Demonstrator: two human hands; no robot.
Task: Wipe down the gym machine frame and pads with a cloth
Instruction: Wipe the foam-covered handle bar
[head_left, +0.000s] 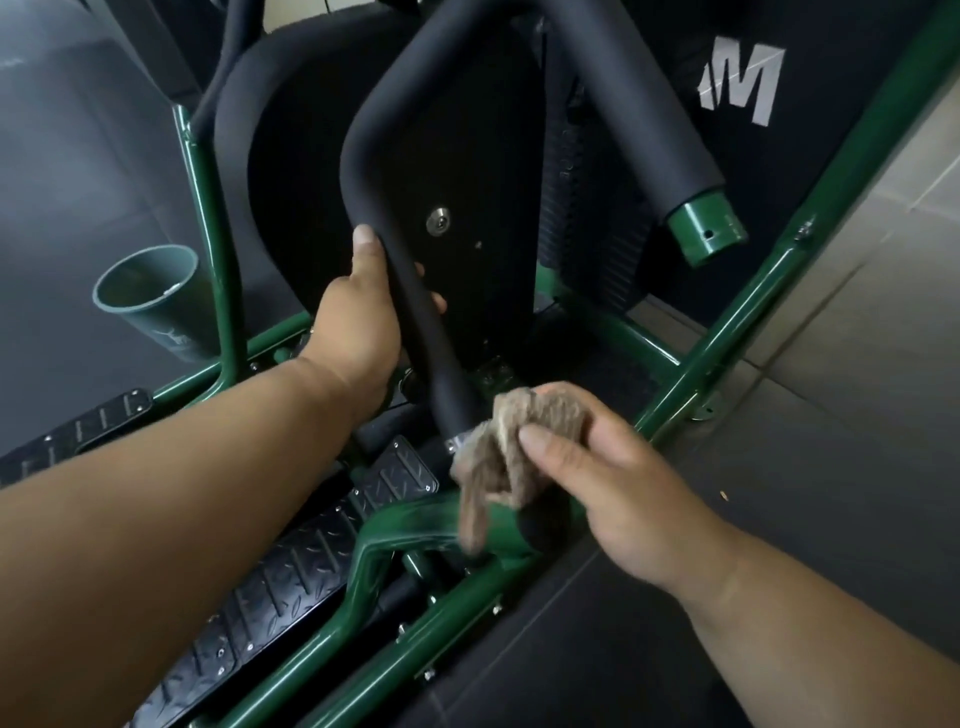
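Note:
A gym machine with a dark green tube frame (691, 374) fills the view. A bent bar wrapped in black foam (384, 171) runs down the middle. My left hand (358, 322) grips this foam bar partway down, thumb on the near side and fingertips showing past it. My right hand (592, 462) holds a bunched tan cloth (498, 462) against the foam bar's lower end, where it meets a green tube. The cloth's loose end hangs blurred over that green tube. A black seat pad (280, 171) stands behind the bar.
A grey-green plastic cup (150, 296) sits in a holder at the left. Black diamond-tread foot plates (291, 577) lie below my left forearm. A second foam-covered bar (654, 104) with a green end cap slopes at the upper right. Grey floor tiles lie to the right.

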